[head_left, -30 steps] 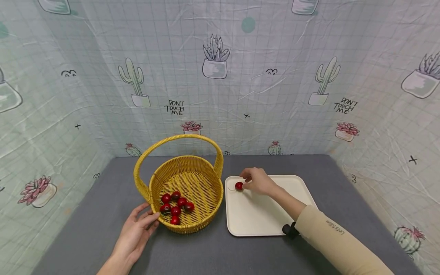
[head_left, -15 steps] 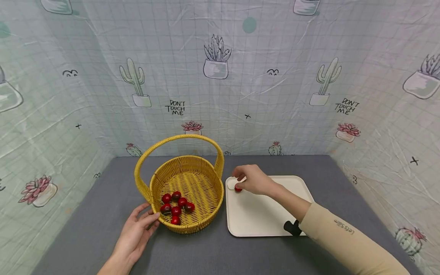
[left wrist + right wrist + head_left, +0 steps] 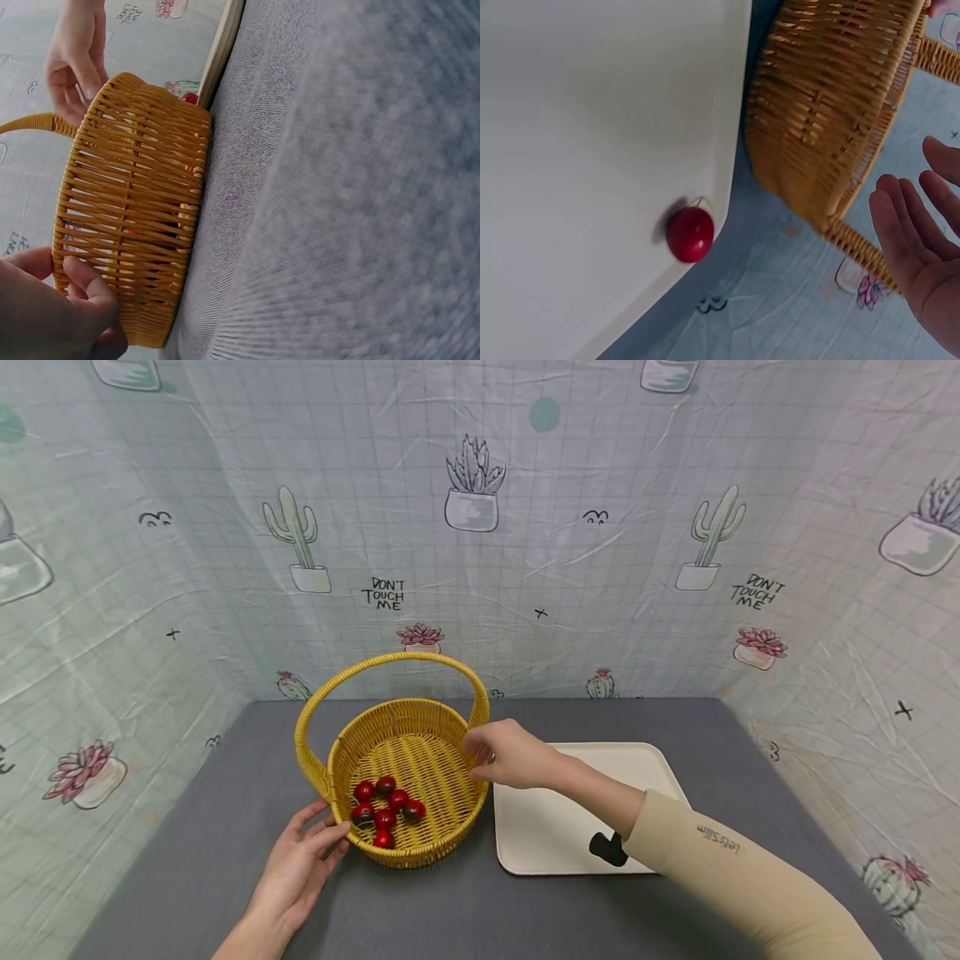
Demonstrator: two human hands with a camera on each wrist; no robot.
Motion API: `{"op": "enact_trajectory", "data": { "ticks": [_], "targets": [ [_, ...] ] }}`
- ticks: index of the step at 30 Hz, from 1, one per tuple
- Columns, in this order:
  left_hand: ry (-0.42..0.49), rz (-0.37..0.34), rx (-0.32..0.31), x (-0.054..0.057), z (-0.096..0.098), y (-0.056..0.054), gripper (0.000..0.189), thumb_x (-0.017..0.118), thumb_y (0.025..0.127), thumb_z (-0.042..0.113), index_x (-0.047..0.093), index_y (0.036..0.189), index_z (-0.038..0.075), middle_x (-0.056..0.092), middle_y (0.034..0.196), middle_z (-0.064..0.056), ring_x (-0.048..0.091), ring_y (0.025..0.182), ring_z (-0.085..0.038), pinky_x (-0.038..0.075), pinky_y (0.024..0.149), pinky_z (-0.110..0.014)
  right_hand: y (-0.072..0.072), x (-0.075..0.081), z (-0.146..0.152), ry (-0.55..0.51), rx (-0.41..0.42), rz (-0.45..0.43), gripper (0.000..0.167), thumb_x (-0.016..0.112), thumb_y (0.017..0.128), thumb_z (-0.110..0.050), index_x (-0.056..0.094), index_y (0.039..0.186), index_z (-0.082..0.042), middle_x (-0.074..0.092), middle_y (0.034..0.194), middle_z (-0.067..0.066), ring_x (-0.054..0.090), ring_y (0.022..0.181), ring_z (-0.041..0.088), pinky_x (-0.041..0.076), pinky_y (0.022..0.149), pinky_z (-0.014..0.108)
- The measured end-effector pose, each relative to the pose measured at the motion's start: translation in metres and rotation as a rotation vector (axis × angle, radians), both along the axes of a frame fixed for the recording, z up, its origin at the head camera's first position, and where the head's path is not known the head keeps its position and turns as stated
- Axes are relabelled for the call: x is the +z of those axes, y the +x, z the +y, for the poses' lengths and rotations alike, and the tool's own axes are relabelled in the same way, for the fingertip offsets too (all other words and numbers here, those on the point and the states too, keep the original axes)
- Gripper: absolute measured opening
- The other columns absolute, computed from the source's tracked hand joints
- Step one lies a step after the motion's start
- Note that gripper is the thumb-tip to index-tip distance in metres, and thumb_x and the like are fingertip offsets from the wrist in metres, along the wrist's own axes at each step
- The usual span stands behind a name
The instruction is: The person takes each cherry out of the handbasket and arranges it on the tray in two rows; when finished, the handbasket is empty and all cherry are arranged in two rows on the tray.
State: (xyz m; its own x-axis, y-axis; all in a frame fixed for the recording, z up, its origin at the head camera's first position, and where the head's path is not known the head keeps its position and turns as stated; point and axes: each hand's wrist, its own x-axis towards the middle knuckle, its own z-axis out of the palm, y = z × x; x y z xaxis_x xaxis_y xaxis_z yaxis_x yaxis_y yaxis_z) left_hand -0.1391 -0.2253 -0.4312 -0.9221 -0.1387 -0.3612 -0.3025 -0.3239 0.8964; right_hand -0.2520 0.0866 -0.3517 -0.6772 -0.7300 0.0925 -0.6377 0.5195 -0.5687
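My left hand (image 3: pixel 296 868) holds the near left rim of a yellow wicker basket (image 3: pixel 142 202), thumb on the outer weave in the left wrist view. Several dark red cherries (image 3: pixel 385 818) lie in the near left part of the basket. My right hand (image 3: pixel 517 756) is over the basket's right rim, fingers loosely bent and thumb apart, with nothing seen between them in the right wrist view. One cherry (image 3: pixel 690 234) with a thin stem rests in the corner of the cream tray (image 3: pixel 731 112); in the head view the right hand hides it.
The basket's tall arched handle (image 3: pixel 390 658) rises over it. To its right the tray lies close beside it on the grey tabletop (image 3: pixel 420 910). A patterned cloth (image 3: pixel 540 527) hangs behind and at both sides.
My right hand reached down over the cherry in the tray, then moved left to the basket's right rim, leaving that cherry in the tray. The left hand and the basket stayed in place.
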Motion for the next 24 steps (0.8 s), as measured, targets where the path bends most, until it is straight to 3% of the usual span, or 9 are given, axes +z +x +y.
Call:
{"op": "enact_trajectory", "data": {
  "ticks": [15, 24],
  "targets": [
    [0.019, 0.005, 0.009, 0.0, -0.001, 0.0, 0.061, 0.062, 0.101, 0.0, 0.024, 0.146, 0.016, 0.053, 0.114, -0.001, 0.059, 0.095, -0.013, 0.051, 0.091, -0.035, 0.002, -0.027, -0.054, 0.054, 0.181, -0.015, 0.029, 0.084, 0.088, -0.01, 0.073, 0.114, -0.005, 0.073, 0.11, 0.009, 0.068, 0.099, 0.024, 0.052, 0.082, 0.02],
    [0.011, 0.005, 0.006, -0.001, 0.0, 0.0, 0.062, 0.061, 0.102, 0.001, 0.022, 0.148, 0.014, 0.053, 0.116, -0.002, 0.058, 0.096, -0.013, 0.051, 0.09, -0.035, -0.001, -0.05, -0.079, 0.125, 0.184, 0.018, 0.027, 0.083, 0.088, -0.009, 0.075, 0.115, -0.009, 0.071, 0.111, 0.0, 0.062, 0.099, 0.012, 0.047, 0.084, 0.019]
  ]
}}
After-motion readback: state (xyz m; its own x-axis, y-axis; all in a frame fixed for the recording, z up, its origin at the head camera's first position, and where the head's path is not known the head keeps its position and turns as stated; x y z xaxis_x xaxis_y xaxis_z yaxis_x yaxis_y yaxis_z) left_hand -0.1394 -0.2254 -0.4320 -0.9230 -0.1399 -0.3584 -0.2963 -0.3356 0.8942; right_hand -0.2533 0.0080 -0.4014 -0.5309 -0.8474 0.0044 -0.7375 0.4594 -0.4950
